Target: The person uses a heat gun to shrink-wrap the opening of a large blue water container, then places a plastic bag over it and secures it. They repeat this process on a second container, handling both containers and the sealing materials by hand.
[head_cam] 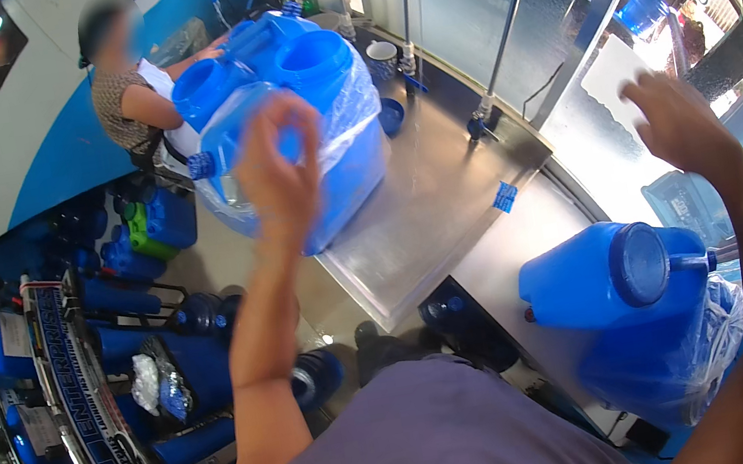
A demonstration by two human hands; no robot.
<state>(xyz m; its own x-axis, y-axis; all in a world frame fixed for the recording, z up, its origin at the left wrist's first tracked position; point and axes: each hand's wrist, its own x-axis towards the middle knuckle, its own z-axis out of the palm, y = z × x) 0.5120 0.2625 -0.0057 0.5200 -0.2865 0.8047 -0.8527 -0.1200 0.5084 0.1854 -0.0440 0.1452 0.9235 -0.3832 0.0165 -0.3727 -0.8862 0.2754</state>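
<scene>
My left hand (280, 159) is raised in front of a cluster of blue plastic water jugs (349, 184), which stand on a stainless steel counter (408, 233). Thumb and fingers curl into a ring; motion blur hides whether anything thin is pinched there. Two of the jugs have wide uncapped mouths, and clear plastic wrap (353, 115) covers part of the group. My right hand (681, 117) hangs in the air at the right, fingers bent and apart, with nothing visible in it. Below it sits a blue jug with a round cap (641, 262), beside a clear plastic bag (716, 338).
A person (129, 103) is on the far side of the jugs, arms towards them. Metal pipes (512, 13) rise at the counter's back near a mug (382, 59). A small blue packet (504, 197) lies on the counter edge. A rack of blue containers (69, 396) stands left.
</scene>
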